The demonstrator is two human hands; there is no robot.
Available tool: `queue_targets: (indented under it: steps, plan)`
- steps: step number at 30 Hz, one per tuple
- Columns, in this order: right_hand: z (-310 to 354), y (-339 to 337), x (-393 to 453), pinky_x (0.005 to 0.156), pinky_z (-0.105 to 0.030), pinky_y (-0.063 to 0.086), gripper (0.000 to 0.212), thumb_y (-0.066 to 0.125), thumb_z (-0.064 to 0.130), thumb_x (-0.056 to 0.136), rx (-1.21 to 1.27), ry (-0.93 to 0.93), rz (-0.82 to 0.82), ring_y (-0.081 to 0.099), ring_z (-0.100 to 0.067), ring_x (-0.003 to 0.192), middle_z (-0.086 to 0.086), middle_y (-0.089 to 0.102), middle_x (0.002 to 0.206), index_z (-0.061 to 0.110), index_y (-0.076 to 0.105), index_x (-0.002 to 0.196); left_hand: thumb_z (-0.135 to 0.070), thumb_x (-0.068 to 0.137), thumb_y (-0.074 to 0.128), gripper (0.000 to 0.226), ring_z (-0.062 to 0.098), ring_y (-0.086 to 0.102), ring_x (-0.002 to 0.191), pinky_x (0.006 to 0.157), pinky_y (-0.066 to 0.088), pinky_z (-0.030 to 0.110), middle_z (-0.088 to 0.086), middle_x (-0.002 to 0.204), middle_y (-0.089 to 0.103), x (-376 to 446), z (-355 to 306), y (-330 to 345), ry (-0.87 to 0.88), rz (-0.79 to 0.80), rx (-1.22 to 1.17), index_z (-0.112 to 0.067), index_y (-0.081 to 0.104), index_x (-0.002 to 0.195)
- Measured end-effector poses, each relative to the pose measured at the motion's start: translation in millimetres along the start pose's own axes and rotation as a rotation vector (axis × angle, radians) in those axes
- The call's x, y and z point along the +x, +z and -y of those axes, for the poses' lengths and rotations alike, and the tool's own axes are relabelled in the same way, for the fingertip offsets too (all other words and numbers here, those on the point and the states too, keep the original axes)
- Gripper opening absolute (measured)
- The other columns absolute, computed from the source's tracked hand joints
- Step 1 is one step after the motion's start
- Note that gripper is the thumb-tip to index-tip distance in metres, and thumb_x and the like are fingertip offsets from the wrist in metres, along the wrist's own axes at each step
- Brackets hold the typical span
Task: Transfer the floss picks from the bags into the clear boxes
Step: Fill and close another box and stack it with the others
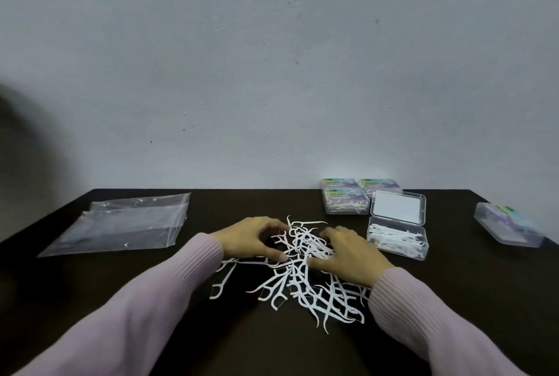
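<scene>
Loose floss picks [298, 273] — a tangled white heap on the dark table [242, 345], centre near. Left hand [252, 238] at the heap's far-left edge, fingers curled down onto the picks, thumb tucked in toward them. Right hand [351, 257] on the heap's right side, fingers curved and spread over the picks; whether either hand actually grips any I cannot tell.

Open clear box [397, 244], just right of the heap, part filled, lid up. Three closed boxes [346, 200] beyond it, far right; one more closed box [508, 229] well apart at the right edge. Emptied bags [121, 224], far left, flat.

Step in hand, as I judge it — gathering a bunch. Next move calls for squaring the picks parallel, then carrying them right into the open box.
</scene>
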State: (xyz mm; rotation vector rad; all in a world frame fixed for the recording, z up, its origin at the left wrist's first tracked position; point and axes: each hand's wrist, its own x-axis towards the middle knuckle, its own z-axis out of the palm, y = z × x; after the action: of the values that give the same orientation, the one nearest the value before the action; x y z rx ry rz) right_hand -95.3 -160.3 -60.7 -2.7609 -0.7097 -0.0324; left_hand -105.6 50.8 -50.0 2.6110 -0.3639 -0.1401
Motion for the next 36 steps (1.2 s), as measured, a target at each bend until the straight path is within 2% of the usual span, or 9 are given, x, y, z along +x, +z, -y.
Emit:
queue_targets:
  steps: [4, 7, 10, 14, 18, 27, 31, 34, 36]
  plan:
    - [4, 5, 3, 0.096, -0.034, 0.044, 0.046, 0.060, 0.041, 0.087, 0.005, 0.001, -0.054, 0.051, -0.019, 0.116, -0.003, 0.053, 0.126, 0.018, 0.049, 0.126, -0.029, 0.079, 0.074, 0.050, 0.005, 0.050, 0.103, 0.085, 0.041, 0.012, -0.004, 0.121, 0.057, 1, -2, 4, 0.029, -0.017, 0.025, -0.021, 0.057, 0.126]
    - [4, 4, 5, 0.090, -0.032, 0.049, 0.035, 0.066, 0.029, 0.084, 0.078, 0.008, -0.090, 0.057, -0.017, 0.101, -0.003, 0.057, 0.115, 0.020, 0.055, 0.117, -0.022, 0.078, 0.076, 0.040, 0.012, 0.059, 0.095, 0.083, 0.048, 0.019, 0.002, 0.109, 0.064, 3, -1, 8, 0.053, -0.092, 0.001, -0.014, 0.064, 0.115]
    - [3, 4, 6, 0.088, -0.030, 0.051, 0.029, 0.067, 0.022, 0.083, 0.109, 0.000, -0.121, 0.057, -0.014, 0.095, -0.001, 0.057, 0.108, 0.022, 0.058, 0.111, -0.016, 0.078, 0.075, 0.033, 0.010, 0.059, 0.082, 0.077, 0.050, 0.020, 0.006, 0.100, 0.067, 4, -2, 11, 0.072, -0.126, -0.009, -0.010, 0.067, 0.110]
    - [-1, 5, 6, 0.087, -0.031, 0.051, 0.025, 0.066, 0.019, 0.083, 0.117, -0.024, -0.174, 0.059, -0.014, 0.095, -0.001, 0.059, 0.106, 0.020, 0.060, 0.108, -0.022, 0.077, 0.077, 0.035, 0.010, 0.062, 0.085, 0.079, 0.051, 0.020, 0.000, 0.096, 0.068, 4, -4, 12, 0.081, -0.134, -0.014, -0.012, 0.068, 0.109]
    - [-5, 5, 7, 0.083, -0.028, 0.053, 0.015, 0.065, 0.016, 0.086, 0.142, -0.051, -0.202, 0.060, -0.012, 0.090, -0.001, 0.062, 0.101, 0.017, 0.062, 0.101, -0.016, 0.076, 0.078, 0.031, 0.001, 0.060, 0.073, 0.075, 0.052, 0.018, -0.003, 0.087, 0.068, 5, -5, 11, 0.088, -0.158, 0.006, -0.014, 0.070, 0.106]
    - [-19, -8, 7, 0.060, -0.005, 0.042, 0.014, 0.062, 0.008, 0.087, 0.227, -0.088, -0.241, 0.055, -0.001, 0.071, 0.002, 0.062, 0.084, 0.009, 0.067, 0.100, -0.015, 0.085, 0.064, 0.019, 0.003, 0.064, 0.082, 0.078, 0.049, 0.013, -0.004, 0.094, 0.072, 2, -14, 9, 0.173, -0.234, 0.287, -0.017, 0.072, 0.102]
    - [-33, -20, 7, 0.066, -0.005, 0.045, 0.016, 0.063, 0.004, 0.086, 0.340, -0.030, -0.294, 0.057, -0.003, 0.072, 0.000, 0.064, 0.085, 0.008, 0.065, 0.101, -0.012, 0.086, 0.066, 0.017, 0.003, 0.066, 0.084, 0.082, 0.052, 0.018, -0.002, 0.094, 0.072, 6, -14, 3, 0.165, -0.225, 0.199, -0.014, 0.073, 0.101]
    - [-44, -30, 6, 0.063, -0.001, 0.044, 0.014, 0.064, 0.003, 0.084, 0.420, 0.000, -0.343, 0.060, -0.004, 0.071, -0.001, 0.064, 0.081, 0.012, 0.065, 0.094, -0.008, 0.084, 0.067, 0.017, 0.003, 0.067, 0.082, 0.081, 0.053, 0.019, 0.001, 0.091, 0.073, 9, -16, -4, 0.158, -0.253, 0.109, -0.010, 0.073, 0.100]
    - [-51, -34, 5, 0.070, -0.009, 0.050, 0.015, 0.066, 0.002, 0.083, 0.479, 0.013, -0.362, 0.065, -0.011, 0.075, -0.002, 0.067, 0.081, 0.016, 0.064, 0.088, -0.007, 0.084, 0.068, 0.016, 0.003, 0.067, 0.079, 0.077, 0.053, 0.015, 0.001, 0.089, 0.073, 11, -21, -8, 0.169, -0.290, 0.066, -0.009, 0.073, 0.099]
